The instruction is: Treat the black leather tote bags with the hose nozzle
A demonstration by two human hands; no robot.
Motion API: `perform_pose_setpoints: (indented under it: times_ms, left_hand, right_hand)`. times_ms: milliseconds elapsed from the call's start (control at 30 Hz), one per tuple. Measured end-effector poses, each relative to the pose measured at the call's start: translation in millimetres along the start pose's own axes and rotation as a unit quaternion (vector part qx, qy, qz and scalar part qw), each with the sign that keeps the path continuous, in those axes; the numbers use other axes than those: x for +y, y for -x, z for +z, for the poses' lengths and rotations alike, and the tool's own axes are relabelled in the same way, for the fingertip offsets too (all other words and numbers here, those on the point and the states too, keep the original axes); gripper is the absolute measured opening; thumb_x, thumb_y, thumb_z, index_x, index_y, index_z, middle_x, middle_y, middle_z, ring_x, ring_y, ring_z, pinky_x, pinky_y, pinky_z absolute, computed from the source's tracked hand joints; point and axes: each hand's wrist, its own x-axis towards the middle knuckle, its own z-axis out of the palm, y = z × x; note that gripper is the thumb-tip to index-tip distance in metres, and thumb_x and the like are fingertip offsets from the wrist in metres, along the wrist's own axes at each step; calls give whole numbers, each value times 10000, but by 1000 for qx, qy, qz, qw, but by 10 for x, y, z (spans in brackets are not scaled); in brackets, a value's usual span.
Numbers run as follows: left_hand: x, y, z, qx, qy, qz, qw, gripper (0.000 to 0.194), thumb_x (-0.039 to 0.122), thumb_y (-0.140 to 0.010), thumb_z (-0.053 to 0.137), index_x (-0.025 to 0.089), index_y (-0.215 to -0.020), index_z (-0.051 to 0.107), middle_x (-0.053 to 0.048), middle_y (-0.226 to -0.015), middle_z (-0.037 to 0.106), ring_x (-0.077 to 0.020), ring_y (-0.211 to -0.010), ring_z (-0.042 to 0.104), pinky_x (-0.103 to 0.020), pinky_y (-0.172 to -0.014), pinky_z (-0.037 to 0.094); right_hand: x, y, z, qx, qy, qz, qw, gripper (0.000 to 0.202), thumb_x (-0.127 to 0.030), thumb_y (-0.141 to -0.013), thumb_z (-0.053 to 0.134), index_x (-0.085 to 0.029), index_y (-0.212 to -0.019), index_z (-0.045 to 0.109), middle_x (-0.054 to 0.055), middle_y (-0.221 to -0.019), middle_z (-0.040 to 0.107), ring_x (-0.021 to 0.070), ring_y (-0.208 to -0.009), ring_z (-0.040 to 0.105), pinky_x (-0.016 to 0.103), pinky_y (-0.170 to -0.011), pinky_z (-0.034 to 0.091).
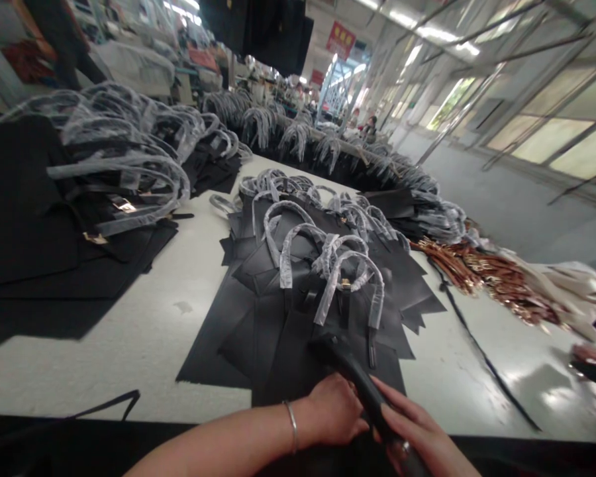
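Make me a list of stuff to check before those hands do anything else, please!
1. Black tool gripped: ok. The right hand has its fingers around it.
2. Left hand away from the tool: not ok. It is right beside it; whether they touch, I cannot tell.
3. Tool switched off: cannot tell. No picture detail shows it.
4. Nearest bag handle wrapped: ok. See-through wrap covers it.
5. Black pieces stacked neatly: not ok. Their edges and corners stick out at different angles.
6. Black cord clear of both hands: ok. It lies apart, off to the right.
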Motion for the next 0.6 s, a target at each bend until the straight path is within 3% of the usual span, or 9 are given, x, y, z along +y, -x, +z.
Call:
perform_pose_setpoints:
  times_ms: [167, 267, 367, 433, 600]
  left_hand:
    - [24, 1, -120, 57, 29, 12, 998, 368, 328, -867, 555, 145, -1186, 571, -111, -1209, 614, -259, -1201, 507, -363, -1050, 361]
    - [6, -10, -101, 68, 36, 15, 997, 406, 354, -861, 563, 150, -1212, 553, -105, -1220, 611, -258, -1211, 499, -351, -1042, 370]
    - [-27, -30, -19, 40, 18, 24, 999, 323, 336, -877, 525, 158, -1139, 591, -100, -1129, 650, -281, -1135, 548, -386, -983, 416]
    - [-36, -37, 29, 41, 10, 18, 999, 302, 333, -873, 519, 153, -1098, 608, -104, -1095, 660, -292, -1098, 563, -398, -959, 428]
    - [-18, -4, 69, 40, 34, -14, 999, 235, 320, -872, 524, 198, -1028, 651, -48, -1066, 687, -254, -1115, 549, -357, -1013, 378]
  right_hand:
    - [-231, -118, 146, -13, -17, -16, 1000, 749, -488, -718, 730, -212, -1371, 490, -1, -560, 654, 102, -367, 511, 168, -349, 369]
    - [-302, -112, 151, -28, 32, -24, 999, 710, -510, -728, 716, -234, -1352, 522, 10, -612, 689, 131, -401, 549, 203, -381, 417]
    - [-330, -86, 115, -44, 101, -58, 992, 621, -511, -672, 761, -225, -1215, 660, 74, -885, 750, 266, -772, 694, 320, -657, 555]
    - [-360, -109, 146, -55, 121, -79, 988, 590, -511, -651, 774, -222, -1159, 699, 87, -1093, 716, 337, -1072, 617, 398, -891, 503]
    - [-533, -325, 501, -75, 147, -113, 980, 596, -503, -724, 721, -229, -1245, 633, 69, -1216, 668, 331, -1170, 555, 473, -1054, 353]
